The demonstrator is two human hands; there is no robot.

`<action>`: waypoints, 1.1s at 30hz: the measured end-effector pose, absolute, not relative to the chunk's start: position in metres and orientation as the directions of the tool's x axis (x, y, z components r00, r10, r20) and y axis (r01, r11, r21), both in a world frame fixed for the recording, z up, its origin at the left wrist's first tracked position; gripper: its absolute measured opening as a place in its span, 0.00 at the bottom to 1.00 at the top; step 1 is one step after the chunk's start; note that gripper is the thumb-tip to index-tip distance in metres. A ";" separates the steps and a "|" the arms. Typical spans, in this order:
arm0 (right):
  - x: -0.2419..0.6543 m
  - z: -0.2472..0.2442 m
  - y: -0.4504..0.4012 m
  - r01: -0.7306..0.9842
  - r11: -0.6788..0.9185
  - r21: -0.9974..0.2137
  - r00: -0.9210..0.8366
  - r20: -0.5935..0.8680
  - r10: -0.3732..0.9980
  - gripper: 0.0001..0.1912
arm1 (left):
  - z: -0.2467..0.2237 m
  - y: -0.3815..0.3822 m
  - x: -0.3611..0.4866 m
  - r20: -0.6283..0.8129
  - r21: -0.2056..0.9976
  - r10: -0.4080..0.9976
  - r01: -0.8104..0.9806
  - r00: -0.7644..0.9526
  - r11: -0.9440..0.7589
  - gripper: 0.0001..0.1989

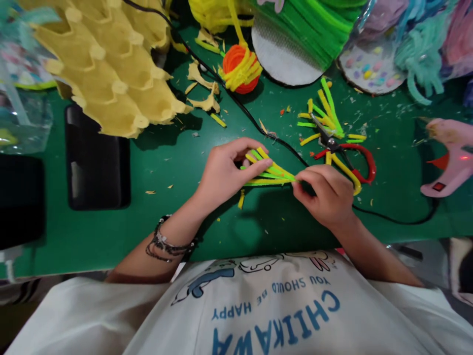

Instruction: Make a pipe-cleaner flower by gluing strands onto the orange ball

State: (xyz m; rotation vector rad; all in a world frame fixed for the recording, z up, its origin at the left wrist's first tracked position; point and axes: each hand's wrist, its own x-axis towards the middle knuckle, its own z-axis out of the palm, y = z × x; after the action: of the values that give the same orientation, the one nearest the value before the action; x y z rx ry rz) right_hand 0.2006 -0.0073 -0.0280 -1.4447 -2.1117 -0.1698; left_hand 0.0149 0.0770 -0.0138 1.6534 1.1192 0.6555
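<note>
Between my hands stretches a small bundle of yellow and green pipe cleaners, fanned out at the left and gathered to a point at the right. My left hand holds the spread ends between thumb and fingers. Thumb and fingertips of my right hand pinch the gathered tip. Just beyond the right hand lie red-handled scissors with their blades over cut pipe cleaner pieces. A short yellow scrap lies below the bundle.
A yellow egg carton stands at the back left beside a black phone-like case. An orange and yellow ball sits behind a black cable. Green pipe cleaners lie at the back; a pink glue gun lies right.
</note>
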 end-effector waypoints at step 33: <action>0.202 -0.029 -0.006 0.860 0.478 -0.180 -0.410 0.314 0.856 0.17 | -0.011 0.081 0.010 -0.152 0.942 0.801 0.330 0.579 -0.059 0.09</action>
State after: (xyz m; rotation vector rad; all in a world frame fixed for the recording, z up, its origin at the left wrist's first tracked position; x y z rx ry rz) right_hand 0.2024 -0.0063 -0.0289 -1.4402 -2.3676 -0.0140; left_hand 0.0096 0.0807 -0.0112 1.6452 0.9611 0.5045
